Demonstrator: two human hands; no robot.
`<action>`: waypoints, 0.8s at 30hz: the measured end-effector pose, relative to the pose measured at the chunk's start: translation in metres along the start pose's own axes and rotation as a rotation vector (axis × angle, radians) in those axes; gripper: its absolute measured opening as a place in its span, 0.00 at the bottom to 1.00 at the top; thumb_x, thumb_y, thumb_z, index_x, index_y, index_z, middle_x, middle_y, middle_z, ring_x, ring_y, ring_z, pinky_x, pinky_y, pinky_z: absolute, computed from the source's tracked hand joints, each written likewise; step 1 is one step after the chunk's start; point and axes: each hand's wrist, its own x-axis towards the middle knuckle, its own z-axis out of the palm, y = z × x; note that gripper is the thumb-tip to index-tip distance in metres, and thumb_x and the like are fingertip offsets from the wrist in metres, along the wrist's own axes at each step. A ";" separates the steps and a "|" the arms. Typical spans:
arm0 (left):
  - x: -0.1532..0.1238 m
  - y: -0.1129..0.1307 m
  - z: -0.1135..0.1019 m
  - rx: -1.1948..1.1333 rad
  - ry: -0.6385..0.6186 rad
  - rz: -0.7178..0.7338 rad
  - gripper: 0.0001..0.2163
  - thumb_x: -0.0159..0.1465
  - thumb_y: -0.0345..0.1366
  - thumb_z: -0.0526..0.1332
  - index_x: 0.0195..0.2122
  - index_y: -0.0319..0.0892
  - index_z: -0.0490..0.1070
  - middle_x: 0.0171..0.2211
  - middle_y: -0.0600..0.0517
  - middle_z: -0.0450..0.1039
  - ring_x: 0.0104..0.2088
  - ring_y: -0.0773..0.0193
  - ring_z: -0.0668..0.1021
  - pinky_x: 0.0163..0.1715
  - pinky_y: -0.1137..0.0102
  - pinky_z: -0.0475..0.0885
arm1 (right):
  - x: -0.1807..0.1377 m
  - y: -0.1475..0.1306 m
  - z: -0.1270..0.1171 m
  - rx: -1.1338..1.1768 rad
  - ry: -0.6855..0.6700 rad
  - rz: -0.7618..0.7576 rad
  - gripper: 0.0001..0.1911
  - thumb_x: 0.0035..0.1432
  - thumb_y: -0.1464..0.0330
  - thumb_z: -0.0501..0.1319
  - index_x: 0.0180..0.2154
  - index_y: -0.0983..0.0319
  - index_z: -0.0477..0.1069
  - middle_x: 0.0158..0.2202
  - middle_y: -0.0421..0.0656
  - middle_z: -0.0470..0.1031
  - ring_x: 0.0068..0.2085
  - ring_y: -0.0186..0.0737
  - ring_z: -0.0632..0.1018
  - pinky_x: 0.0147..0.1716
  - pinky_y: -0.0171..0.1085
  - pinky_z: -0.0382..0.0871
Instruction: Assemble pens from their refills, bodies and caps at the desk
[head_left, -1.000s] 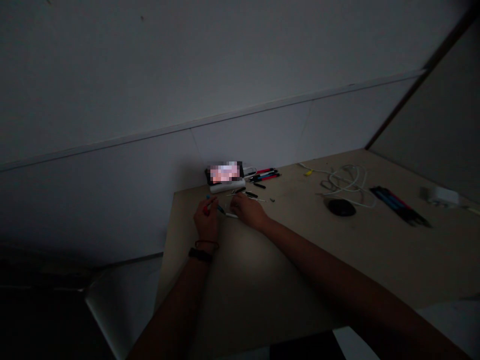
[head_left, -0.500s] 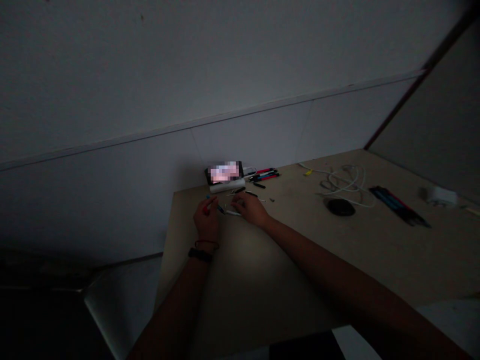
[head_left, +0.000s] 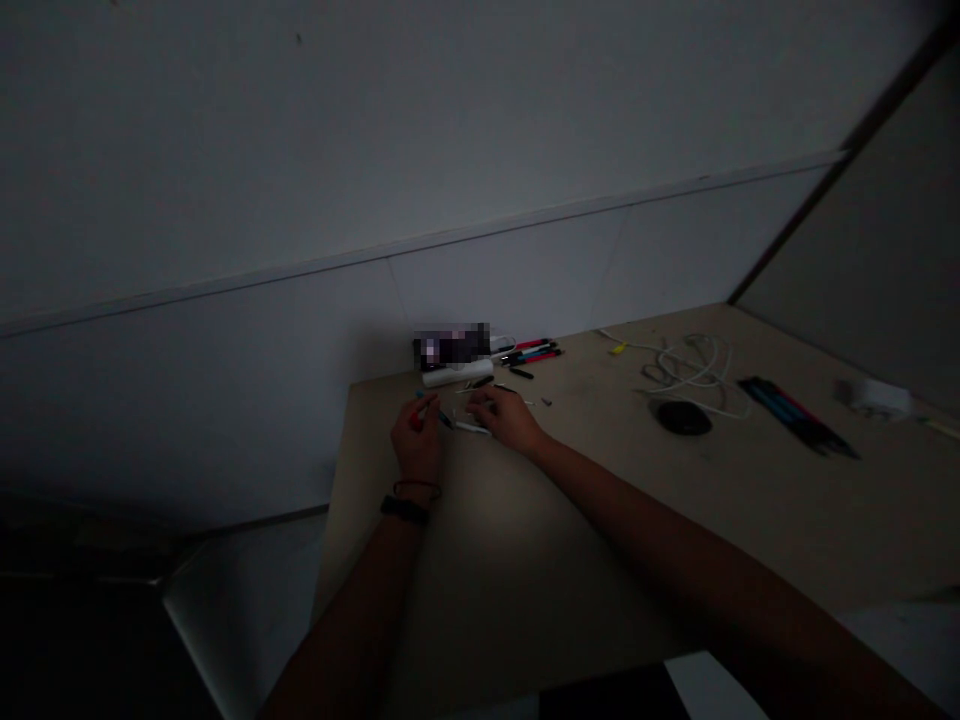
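My left hand (head_left: 417, 440) is closed round a small red pen part (head_left: 419, 414), mostly covered by the fingers. Close by on its right, my right hand (head_left: 510, 418) is bent in a pinch low over the desk; whatever its fingertips hold is too small and dark to tell. A dark blue pen piece (head_left: 446, 418) lies between the hands, with a white pen piece (head_left: 472, 428) just below the right fingers. Small black pen parts (head_left: 484, 382) lie beyond the hands.
A phone (head_left: 452, 346) leans at the wall on a white cylindrical object (head_left: 459, 374). Several pens (head_left: 534, 352) lie right of it. Further right are a coiled white cable (head_left: 694, 365), a black mouse (head_left: 683, 418), more pens (head_left: 799, 415) and a white box-like object (head_left: 879, 398).
The phone's screen has gone from bright pink to mostly dark. Both hands keep nearly the same pose, and the whole view has shifted slightly.
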 end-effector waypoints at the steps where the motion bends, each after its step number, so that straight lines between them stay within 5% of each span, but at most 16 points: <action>1: 0.000 0.000 0.000 0.000 0.000 0.006 0.11 0.63 0.41 0.65 0.41 0.41 0.82 0.42 0.47 0.81 0.46 0.57 0.80 0.52 0.63 0.73 | 0.001 0.001 0.000 0.040 0.023 0.013 0.07 0.62 0.70 0.62 0.41 0.63 0.78 0.40 0.46 0.82 0.41 0.41 0.81 0.43 0.38 0.72; 7: -0.003 0.004 0.001 -0.021 -0.090 0.062 0.10 0.64 0.41 0.64 0.40 0.42 0.82 0.41 0.47 0.80 0.44 0.59 0.80 0.49 0.65 0.73 | 0.006 0.007 -0.006 0.249 0.134 0.044 0.09 0.59 0.65 0.63 0.38 0.61 0.81 0.41 0.47 0.83 0.44 0.44 0.81 0.47 0.42 0.73; 11: -0.008 0.010 0.003 -0.071 -0.276 0.075 0.08 0.63 0.40 0.66 0.37 0.43 0.83 0.38 0.48 0.81 0.41 0.60 0.81 0.46 0.65 0.75 | 0.006 0.007 -0.010 0.485 0.160 0.118 0.13 0.51 0.58 0.69 0.34 0.62 0.80 0.33 0.44 0.82 0.31 0.39 0.78 0.32 0.37 0.72; 16: -0.015 0.013 0.005 -0.120 -0.512 0.158 0.08 0.63 0.39 0.66 0.36 0.44 0.83 0.37 0.48 0.81 0.38 0.60 0.82 0.40 0.66 0.76 | 0.001 0.001 -0.009 0.856 0.100 0.243 0.20 0.46 0.54 0.72 0.34 0.62 0.77 0.32 0.44 0.82 0.16 0.24 0.58 0.13 0.30 0.48; 24: -0.016 0.014 0.006 -0.112 -0.606 0.097 0.06 0.62 0.37 0.66 0.35 0.45 0.84 0.37 0.47 0.82 0.39 0.59 0.81 0.45 0.63 0.75 | -0.004 -0.009 -0.014 0.904 -0.044 0.239 0.19 0.45 0.56 0.73 0.32 0.64 0.78 0.32 0.44 0.82 0.16 0.23 0.57 0.14 0.29 0.46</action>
